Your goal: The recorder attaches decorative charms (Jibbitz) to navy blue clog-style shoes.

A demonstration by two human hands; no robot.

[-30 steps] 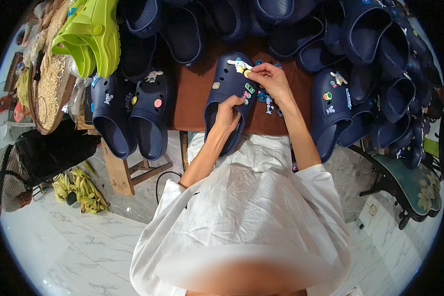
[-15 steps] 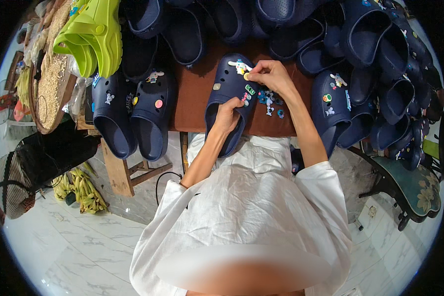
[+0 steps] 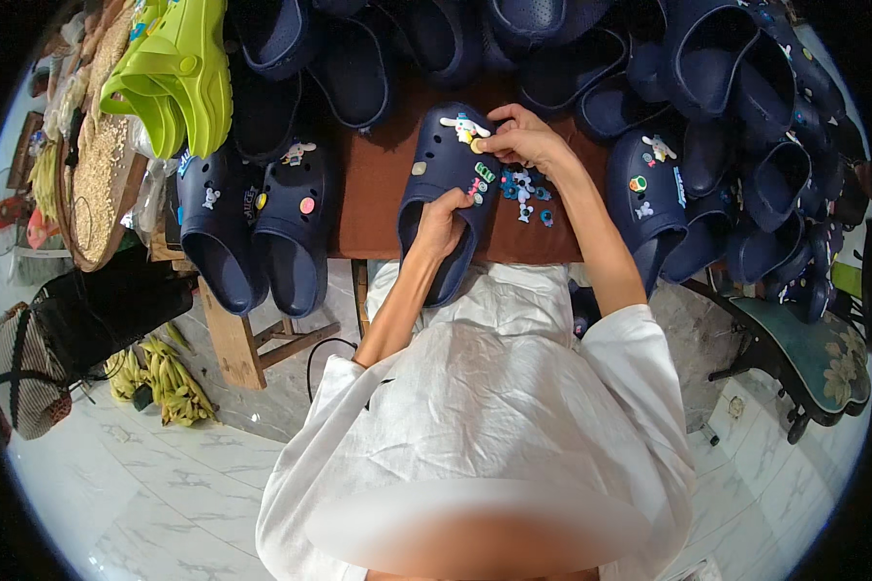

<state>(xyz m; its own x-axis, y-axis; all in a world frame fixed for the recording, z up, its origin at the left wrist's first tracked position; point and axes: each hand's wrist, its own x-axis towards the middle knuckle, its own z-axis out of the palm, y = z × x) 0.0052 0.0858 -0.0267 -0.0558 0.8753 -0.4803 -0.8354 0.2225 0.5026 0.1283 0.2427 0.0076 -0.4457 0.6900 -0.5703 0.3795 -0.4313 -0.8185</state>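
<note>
A navy clog (image 3: 434, 174) lies on the brown table with its toe pointing away from me. My left hand (image 3: 442, 223) grips its side, thumb on top and the other fingers down in the foot opening. Pinched at the clog's upper right is a small yellow charm (image 3: 476, 146), held by my right hand (image 3: 528, 140). Just above it sits a white character charm (image 3: 465, 126). Green and pink charms (image 3: 482, 178) line the right side, and a pale square charm (image 3: 419, 168) is on the left. Loose blue and white charms (image 3: 524, 192) lie beside the clog.
Two decorated navy clogs (image 3: 293, 218) stand left, below lime-green clogs (image 3: 179, 82). Another decorated clog (image 3: 646, 198) and a pile of navy clogs (image 3: 736, 184) are on the right. More clogs (image 3: 354, 82) line the back. A wooden stool (image 3: 231, 334) stands lower left.
The view has shifted slightly. My right fingers have moved a little around the yellow charm at the clog's edge. My left hand keeps the same hold.
</note>
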